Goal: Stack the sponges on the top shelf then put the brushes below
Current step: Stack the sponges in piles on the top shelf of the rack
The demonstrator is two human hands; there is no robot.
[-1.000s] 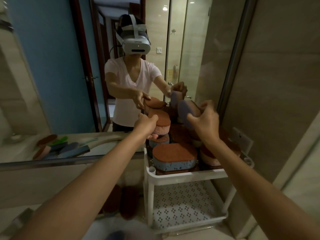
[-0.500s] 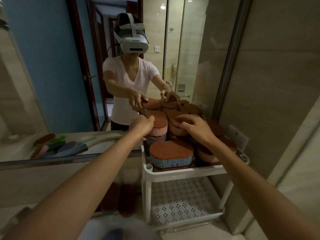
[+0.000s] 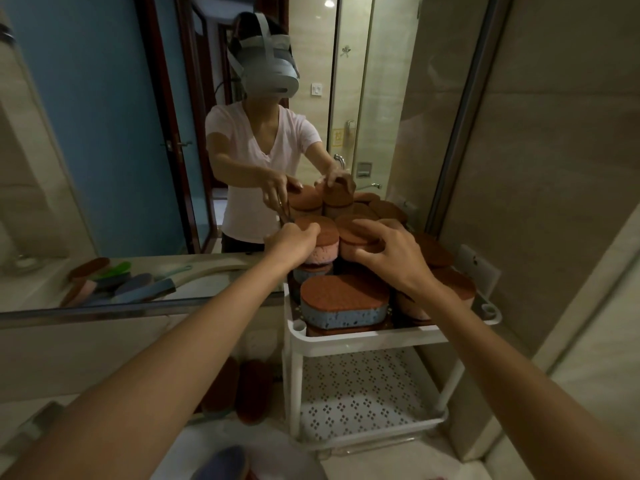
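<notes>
Several brown-topped sponges are stacked on the top shelf of a white rack [image 3: 363, 336]. A blue sponge [image 3: 343, 306] lies at the front. Behind it stands a stack topped by a pink sponge [image 3: 322, 249], and my left hand [image 3: 294, 242] grips that sponge's left edge with curled fingers. My right hand [image 3: 391, 258] sits on a brown-topped sponge [image 3: 356, 233] on the middle stack, fingers curled over its top. Brushes [image 3: 128, 282] show in the mirror's reflection at the left. The perforated lower shelf [image 3: 363, 393] holds nothing.
A mirror [image 3: 104, 133] fills the wall ahead and reflects a person in a headset with the same sponges. A tiled wall [image 3: 554, 168] stands close on the right of the rack. A blue object [image 3: 225, 462] lies at the bottom edge.
My right hand, which held a sponge up in the air, has come down and set it on the middle stack. My left hand has stayed at the pink sponge.
</notes>
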